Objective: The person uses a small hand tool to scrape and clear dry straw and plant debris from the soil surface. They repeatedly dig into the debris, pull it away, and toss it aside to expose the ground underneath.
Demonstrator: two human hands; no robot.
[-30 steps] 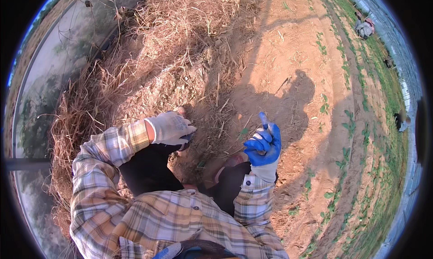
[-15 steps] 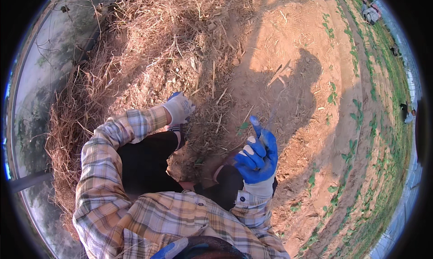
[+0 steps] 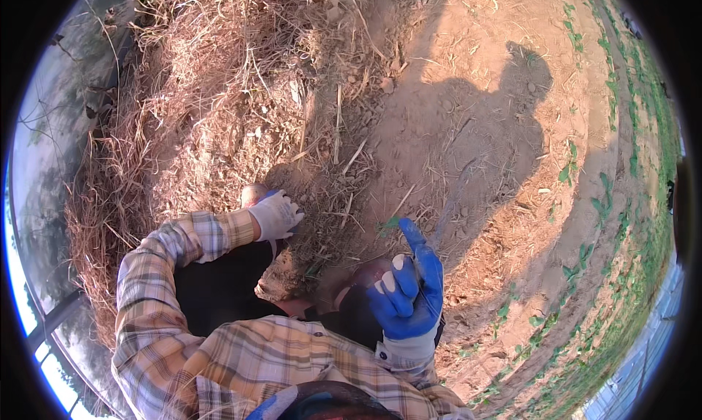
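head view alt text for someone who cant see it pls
Seen from above, a person in a plaid shirt crouches over dry straw and bare soil; the gloved left hand touches the ground, and the blue-gloved right hand is raised, one finger extended.

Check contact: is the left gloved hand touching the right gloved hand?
Apart. The head view shows the left hand down by the dry straw, while the right hand is raised off to the side, with trampled soil and litter plainly between them.

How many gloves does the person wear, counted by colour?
Blue glove, on the right hand: 1
Whitish glove, on the left hand: 1
Total: 2
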